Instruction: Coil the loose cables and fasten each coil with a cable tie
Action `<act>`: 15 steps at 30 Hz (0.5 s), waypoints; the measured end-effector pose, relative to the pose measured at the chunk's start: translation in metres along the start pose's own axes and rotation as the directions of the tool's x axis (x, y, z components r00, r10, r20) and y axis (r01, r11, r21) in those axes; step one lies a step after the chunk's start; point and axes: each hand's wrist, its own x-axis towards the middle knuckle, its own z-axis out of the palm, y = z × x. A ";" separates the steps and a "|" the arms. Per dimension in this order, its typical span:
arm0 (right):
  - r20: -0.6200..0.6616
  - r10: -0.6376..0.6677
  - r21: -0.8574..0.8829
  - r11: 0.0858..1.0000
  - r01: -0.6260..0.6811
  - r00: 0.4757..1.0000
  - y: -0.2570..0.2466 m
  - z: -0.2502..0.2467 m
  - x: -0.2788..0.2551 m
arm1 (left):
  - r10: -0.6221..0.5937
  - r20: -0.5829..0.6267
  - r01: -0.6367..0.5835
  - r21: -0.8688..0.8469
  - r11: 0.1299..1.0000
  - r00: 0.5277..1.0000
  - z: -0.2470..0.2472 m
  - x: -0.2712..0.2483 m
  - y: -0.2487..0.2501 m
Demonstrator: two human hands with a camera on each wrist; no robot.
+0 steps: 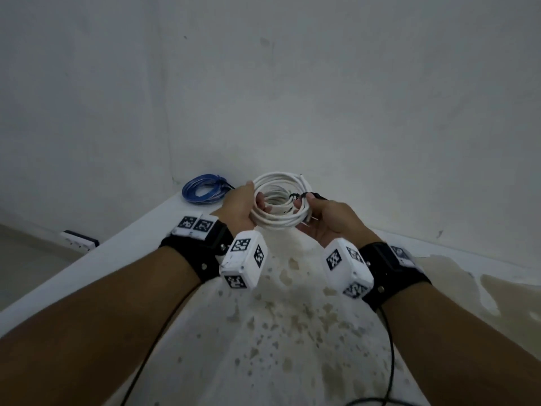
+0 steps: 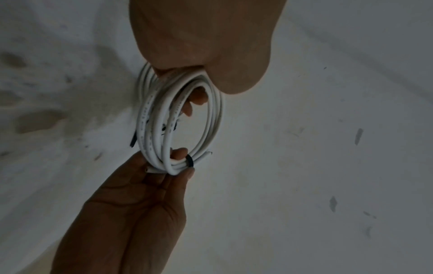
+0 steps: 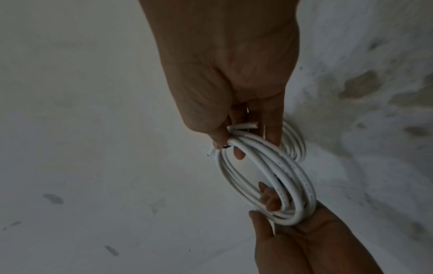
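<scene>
I hold a white cable coil (image 1: pixel 278 221) in both hands above the table's far end. My left hand (image 1: pixel 244 205) grips its left side, fingers curled through the loops (image 2: pixel 164 115). My right hand (image 1: pixel 314 210) pinches the right side between thumb and fingers, where a black cable tie (image 2: pixel 189 161) wraps the strands. The tie's black tail (image 1: pixel 318 196) sticks out past my right fingers. In the right wrist view only a sliver of the tie (image 3: pixel 226 147) shows beside the thumb, and the coil (image 3: pixel 281 178) runs down to my left hand (image 3: pixel 302 231). Two cut cable ends poke out near the tie.
A blue cable coil (image 1: pixel 202 190), bound at one side, lies on the table's far left corner against the wall. The white tabletop (image 1: pixel 292 332) is stained with brown patches. A white socket strip (image 1: pixel 79 238) sits lower left, off the table. Black leads hang from my wrist units.
</scene>
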 end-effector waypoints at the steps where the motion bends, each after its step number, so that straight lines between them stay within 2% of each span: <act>1: -0.008 -0.006 0.001 1.000 0.006 1.000 -0.004 0.005 0.011 | 0.026 -0.002 -0.026 0.025 0.999 1.000 0.001 0.006 0.007; 3: -0.026 -0.016 0.008 1.000 0.016 1.000 -0.014 0.018 0.034 | 0.041 0.026 -0.042 0.070 0.997 0.999 0.001 0.016 0.020; 6: -0.079 -0.035 0.001 0.999 0.035 0.996 -0.019 0.029 0.072 | -0.004 0.023 -0.003 0.255 0.967 1.000 -0.014 0.030 0.028; 8: -0.114 -0.018 -0.148 0.989 0.001 0.993 -0.014 0.032 0.088 | 0.000 -0.043 0.014 0.328 0.945 0.999 -0.031 0.035 0.021; 10: -0.168 -0.002 -0.277 0.960 -0.045 0.986 -0.007 0.035 0.096 | -0.005 -0.075 0.029 0.328 0.944 0.997 -0.047 0.036 0.010; 12: -0.135 -0.047 -0.319 0.948 0.001 0.990 0.003 0.036 0.101 | -0.020 -0.096 0.050 0.323 0.945 0.995 -0.059 0.034 0.003; 15: -0.189 -0.061 -0.273 0.962 0.007 0.980 0.007 0.040 0.098 | -0.023 -0.123 0.061 0.310 0.949 0.992 -0.068 0.029 0.000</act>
